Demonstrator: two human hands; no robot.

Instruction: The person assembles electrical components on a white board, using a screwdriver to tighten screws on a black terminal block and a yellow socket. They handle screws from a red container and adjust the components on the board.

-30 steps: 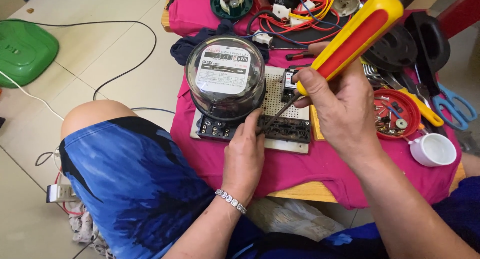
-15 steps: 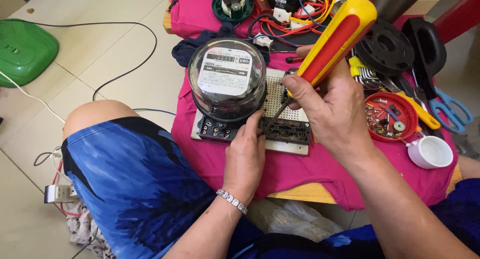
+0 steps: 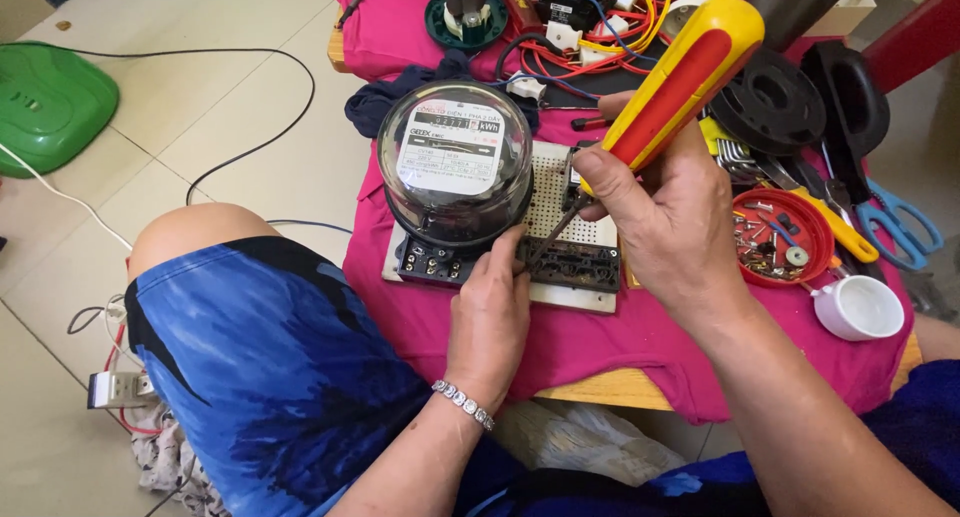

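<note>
A person sits at a low wooden table draped in a bright pink cloth, one knee in blue patterned shorts raised beside it. At the middle of the cloth stands a round electricity meter with a clear glass dome and black terminal base, resting on a white perforated board. The right hand is closed in a fist around the thick yellow-and-red handle of a screwdriver, which tilts up and to the right; its thin metal shaft runs down to the left, the tip meeting the black terminal block at the meter's foot. The left hand, with a silver bracelet on the wrist, lies palm down with fingers loosely curled, the fingertips pressing on the terminal block just beside the screwdriver tip; it grips nothing. To the right sit a shallow red dish of small screws, a white cup and blue-handled scissors. Behind the meter lies a tangle of red and yellow wires.
</note>
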